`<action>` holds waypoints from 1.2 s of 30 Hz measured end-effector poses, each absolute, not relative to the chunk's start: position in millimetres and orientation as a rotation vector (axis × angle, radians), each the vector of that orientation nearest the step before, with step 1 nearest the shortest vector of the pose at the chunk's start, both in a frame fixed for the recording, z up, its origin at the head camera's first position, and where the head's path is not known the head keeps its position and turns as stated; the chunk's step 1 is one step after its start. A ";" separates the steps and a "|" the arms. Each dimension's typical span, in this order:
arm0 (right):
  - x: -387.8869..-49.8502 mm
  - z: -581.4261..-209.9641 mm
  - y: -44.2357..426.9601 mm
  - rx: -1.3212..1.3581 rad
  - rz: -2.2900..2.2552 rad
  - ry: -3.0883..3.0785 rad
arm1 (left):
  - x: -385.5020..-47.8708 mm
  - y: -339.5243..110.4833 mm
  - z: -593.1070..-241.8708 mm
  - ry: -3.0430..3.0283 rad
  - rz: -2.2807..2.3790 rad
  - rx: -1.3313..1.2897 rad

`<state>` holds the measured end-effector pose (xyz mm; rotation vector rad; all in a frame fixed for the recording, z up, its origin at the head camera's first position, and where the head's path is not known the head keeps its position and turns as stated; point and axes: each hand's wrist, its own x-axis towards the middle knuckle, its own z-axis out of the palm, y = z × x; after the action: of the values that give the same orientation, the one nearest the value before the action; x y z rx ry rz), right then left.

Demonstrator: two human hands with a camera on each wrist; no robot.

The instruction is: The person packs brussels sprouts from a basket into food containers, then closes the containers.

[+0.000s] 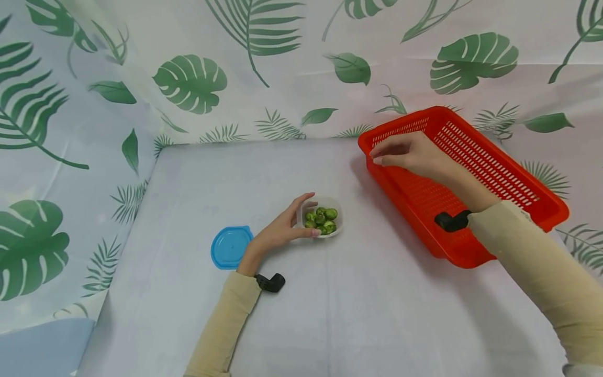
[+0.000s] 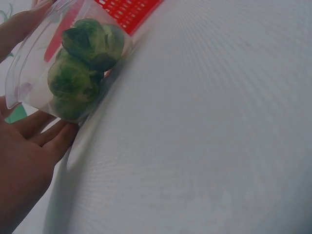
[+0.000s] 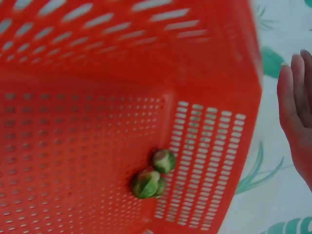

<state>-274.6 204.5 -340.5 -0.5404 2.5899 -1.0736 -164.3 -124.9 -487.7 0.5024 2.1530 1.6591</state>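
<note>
Before you stretches a pale grey-white desk, its surface faintly creased, with a thin line running down the middle toward the bottom of the frame. Left of centre on it, you have a blue lid lying flat. Near the middle of the frame stands your small clear tub, apart from the lid. Your red basket sits slantwise at the right, well apart from the lid, its shadow falling on the desk.
</note>
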 end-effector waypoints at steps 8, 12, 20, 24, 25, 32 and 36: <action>-289.5 -354.3 221.9 -0.436 -1.069 2.648 | -164.6 -124.8 -487.9 2.144 1.670 0.510; -298.0 -361.9 230.3 -0.365 -1.053 2.685 | -164.6 -124.5 -487.3 2.137 1.674 0.500; -310.3 -376.6 245.1 -0.212 -1.025 2.672 | -164.9 -124.0 -486.2 2.148 1.648 0.485; -315.6 -382.0 251.8 -0.170 -1.032 2.660 | -165.4 -124.2 -486.6 2.153 1.646 0.486; -316.7 -383.2 253.7 -0.157 -1.029 2.656 | -165.4 -124.4 -486.9 2.153 1.647 0.487; -323.9 -393.9 268.3 -0.126 -0.998 2.673 | -165.6 -124.9 -487.7 2.145 1.662 0.491; -326.8 -397.8 276.7 -0.115 -0.958 2.654 | -165.4 -125.3 -488.1 2.144 1.660 0.493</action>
<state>-326.8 276.7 -397.8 -0.1153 2.6537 -0.9579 -165.4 -125.3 -488.1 0.4927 2.1443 1.6596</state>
